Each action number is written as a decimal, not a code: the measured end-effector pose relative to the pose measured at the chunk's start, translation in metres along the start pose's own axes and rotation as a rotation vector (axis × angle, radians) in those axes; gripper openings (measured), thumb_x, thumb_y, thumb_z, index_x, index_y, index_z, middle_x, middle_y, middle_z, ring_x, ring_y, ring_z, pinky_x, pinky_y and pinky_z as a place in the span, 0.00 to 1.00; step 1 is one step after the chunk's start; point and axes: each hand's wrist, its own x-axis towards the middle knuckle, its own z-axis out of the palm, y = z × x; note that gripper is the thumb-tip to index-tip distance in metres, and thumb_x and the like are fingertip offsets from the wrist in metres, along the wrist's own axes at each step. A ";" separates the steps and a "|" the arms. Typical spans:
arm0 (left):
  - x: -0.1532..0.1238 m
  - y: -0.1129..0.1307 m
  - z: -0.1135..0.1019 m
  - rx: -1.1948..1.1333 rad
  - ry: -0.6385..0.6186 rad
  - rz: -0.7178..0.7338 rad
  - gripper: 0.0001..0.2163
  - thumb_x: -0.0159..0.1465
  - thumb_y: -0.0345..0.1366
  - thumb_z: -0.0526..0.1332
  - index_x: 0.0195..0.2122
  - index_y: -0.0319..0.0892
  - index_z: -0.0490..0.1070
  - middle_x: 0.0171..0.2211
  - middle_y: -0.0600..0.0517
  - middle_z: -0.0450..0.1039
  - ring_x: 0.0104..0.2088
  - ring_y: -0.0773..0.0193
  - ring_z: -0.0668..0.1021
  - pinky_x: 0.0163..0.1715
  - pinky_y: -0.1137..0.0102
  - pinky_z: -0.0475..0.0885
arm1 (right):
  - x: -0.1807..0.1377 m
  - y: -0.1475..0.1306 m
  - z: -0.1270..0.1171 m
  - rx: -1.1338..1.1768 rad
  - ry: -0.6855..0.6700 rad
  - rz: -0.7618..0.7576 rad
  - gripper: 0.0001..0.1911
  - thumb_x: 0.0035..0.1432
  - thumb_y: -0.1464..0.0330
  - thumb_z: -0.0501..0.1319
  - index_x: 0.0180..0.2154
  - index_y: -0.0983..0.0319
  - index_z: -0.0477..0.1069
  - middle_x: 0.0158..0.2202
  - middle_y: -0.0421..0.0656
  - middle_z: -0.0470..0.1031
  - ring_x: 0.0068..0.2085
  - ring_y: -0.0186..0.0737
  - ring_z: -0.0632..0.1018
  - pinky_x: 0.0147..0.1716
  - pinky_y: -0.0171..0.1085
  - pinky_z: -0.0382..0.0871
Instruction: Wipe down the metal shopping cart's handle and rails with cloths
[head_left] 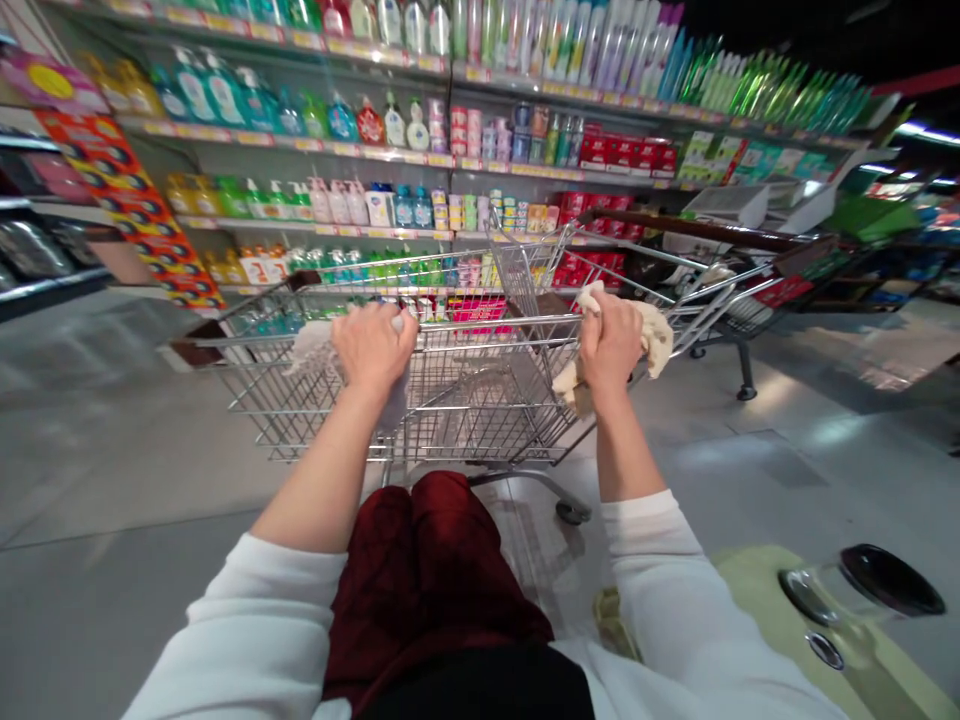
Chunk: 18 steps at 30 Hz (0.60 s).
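Observation:
A wire shopping cart (495,324) stands sideways right before me, its metal basket seen from above. On the left part of its near top rail, my left hand (371,345) is closed around a greyish-white cloth (311,348), which sticks out on the left and hangs below the fist. Farther right along the same rail, my right hand (611,345) grips a cream cloth (658,340) that bunches out on both sides of the fingers. Both cloths are pressed against the rail; the fingertips are mostly hidden underneath.
Shelves (390,145) full of bottles and boxes run behind the cart. Other carts with a dark brown handle (705,228) adjoin it on the right. At lower right sits a pale green machine (757,570) with a black-lidded clear part. An orange patterned display (139,210) rises at left.

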 end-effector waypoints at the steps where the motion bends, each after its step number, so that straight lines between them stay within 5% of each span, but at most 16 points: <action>1: 0.000 0.000 0.001 -0.017 0.006 -0.005 0.20 0.69 0.45 0.45 0.37 0.43 0.75 0.38 0.42 0.77 0.43 0.48 0.74 0.43 0.57 0.62 | -0.006 -0.003 0.000 0.024 0.015 0.006 0.22 0.69 0.66 0.47 0.58 0.59 0.71 0.57 0.50 0.75 0.58 0.46 0.71 0.59 0.47 0.63; 11: -0.001 -0.001 0.005 -0.128 0.033 -0.027 0.17 0.68 0.44 0.48 0.37 0.44 0.75 0.36 0.42 0.75 0.46 0.47 0.72 0.48 0.54 0.62 | -0.050 -0.057 0.015 0.071 -0.131 0.114 0.27 0.68 0.69 0.46 0.64 0.55 0.68 0.65 0.51 0.66 0.68 0.49 0.62 0.64 0.53 0.62; 18: -0.002 0.001 0.005 -0.117 0.045 -0.026 0.16 0.69 0.44 0.48 0.35 0.44 0.73 0.38 0.43 0.75 0.45 0.48 0.73 0.48 0.55 0.62 | -0.106 -0.060 0.040 0.042 -0.297 0.047 0.29 0.63 0.75 0.50 0.61 0.54 0.72 0.62 0.50 0.70 0.64 0.50 0.66 0.64 0.51 0.62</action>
